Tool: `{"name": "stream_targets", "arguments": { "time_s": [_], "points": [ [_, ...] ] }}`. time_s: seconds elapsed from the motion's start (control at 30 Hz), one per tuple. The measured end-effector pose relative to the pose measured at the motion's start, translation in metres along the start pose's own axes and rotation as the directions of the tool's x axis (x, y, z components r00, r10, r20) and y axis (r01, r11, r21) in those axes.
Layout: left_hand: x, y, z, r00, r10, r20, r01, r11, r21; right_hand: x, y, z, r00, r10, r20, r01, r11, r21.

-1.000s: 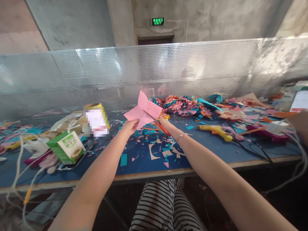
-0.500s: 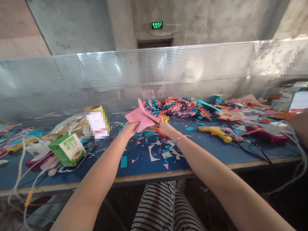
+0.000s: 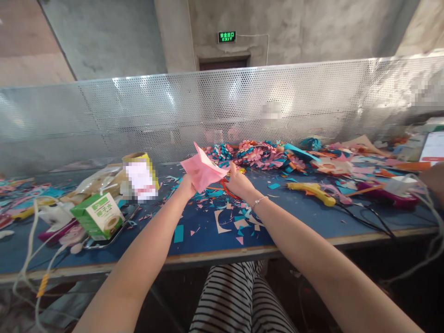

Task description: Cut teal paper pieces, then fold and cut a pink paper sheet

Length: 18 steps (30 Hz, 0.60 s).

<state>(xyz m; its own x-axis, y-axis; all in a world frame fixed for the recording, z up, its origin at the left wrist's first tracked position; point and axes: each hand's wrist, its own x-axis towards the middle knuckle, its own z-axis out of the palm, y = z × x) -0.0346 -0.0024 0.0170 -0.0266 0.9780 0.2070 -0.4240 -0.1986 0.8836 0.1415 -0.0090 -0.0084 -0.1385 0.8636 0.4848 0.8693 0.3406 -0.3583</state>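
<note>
Folded pink paper (image 3: 203,172) is held up over the table, its layers spread apart at the top. My left hand (image 3: 188,185) is closed on its lower left edge. At the paper's right edge, my right hand (image 3: 239,181) is closed around a pair of scissors with red-orange handles (image 3: 227,188). The scissor blades are hidden by the paper, so I cannot tell whether they are cutting. Pink and teal paper scraps (image 3: 243,223) lie on the blue table below both hands.
Behind the hands lies a pile of pink, teal and orange paper flowers (image 3: 256,155). To the right are a yellow glue gun (image 3: 312,192) and its black cord. A green carton (image 3: 99,215) and a yellow-edged roll (image 3: 152,173) stand left. A perforated metal screen (image 3: 222,99) borders the back.
The pink paper has turned and its folds have opened more toward the right. The scissor blades, partly visible before, are now behind it. Both hands stay in nearly the same place.
</note>
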Motion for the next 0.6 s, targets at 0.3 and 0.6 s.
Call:
{"name": "stream_targets", "arguments": {
  "time_s": [0.3, 0.6],
  "points": [
    [-0.011, 0.015, 0.011, 0.987, 0.142, 0.071, -0.129, 0.978, -0.167, -0.004, -0.009, -0.004, 0.987, -0.057, -0.149, 0.034, 0.989, -0.146],
    [0.006, 0.004, 0.004, 0.977, 0.152, -0.148, -0.158, 0.987, -0.031, -0.003, -0.009, -0.004, 0.978, -0.107, -0.176, 0.076, 0.981, -0.178]
  ]
}}
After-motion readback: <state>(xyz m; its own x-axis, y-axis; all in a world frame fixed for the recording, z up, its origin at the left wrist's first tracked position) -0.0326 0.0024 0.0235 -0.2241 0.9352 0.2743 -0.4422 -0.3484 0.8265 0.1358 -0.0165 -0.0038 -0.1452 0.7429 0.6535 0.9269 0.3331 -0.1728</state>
